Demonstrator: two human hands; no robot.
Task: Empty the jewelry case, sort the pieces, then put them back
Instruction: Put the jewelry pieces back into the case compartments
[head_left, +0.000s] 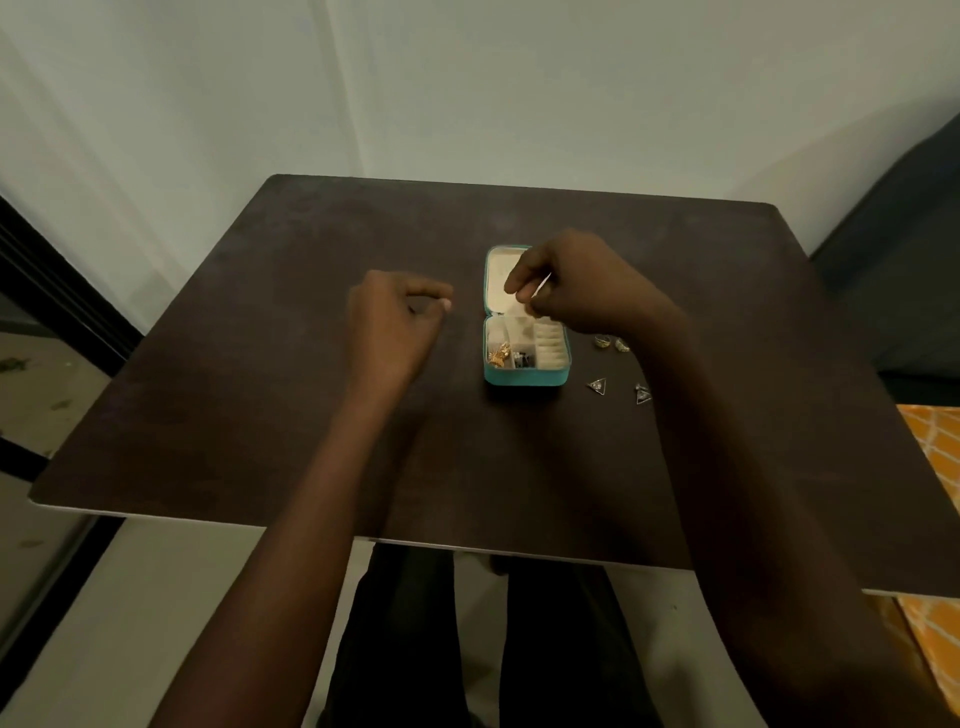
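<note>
A: Where is the jewelry case (525, 347) lying?

B: It is lying open on the dark table (260, 364), a teal case with its lid folded back toward the wall. A gold piece (500, 356) is sitting in the near left compartment.

A: What is the right hand (566, 280) doing?

B: It is hovering over the lid and pinching something thin and pale; I cannot tell what.

A: And the left hand (395, 322)?

B: It is curling beside the case, its fingertips together; whether it is holding anything, I cannot tell.

A: Is anything lying outside?

B: 2 triangle earrings (597, 385) and 2 small rings (602, 341) are lying right of the case.
</note>
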